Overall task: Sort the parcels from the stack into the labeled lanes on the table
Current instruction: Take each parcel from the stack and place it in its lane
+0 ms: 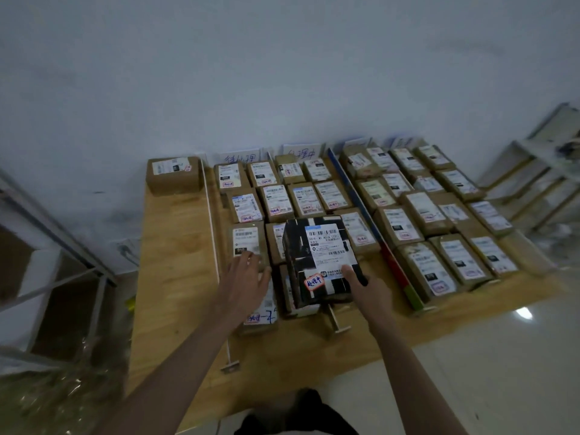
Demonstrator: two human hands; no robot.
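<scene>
Now the right hand [365, 285] grips the near right corner of a black parcel [320, 262] with white tape stripes, its thumb lying on the white shipping label [326, 246] on top of it. This parcel sits higher than the brown parcels around it and seems to rest on top of some of them, in the second lane from the left of the wooden table [175, 246]. To the left of this hand, the left hand [248, 274] is relaxed with straight, spread fingers; it lies over a brown parcel [248, 241], just beside the black one, but I cannot tell if it really touches it. Beyond both hands stand rows of brown parcels with labels, and behind them, near the wall, two white lane signs [240, 157] with handwritten blue characters. Far to the left of the left hand, one single brown box [173, 174] stands alone at the back corner of the table
</scene>
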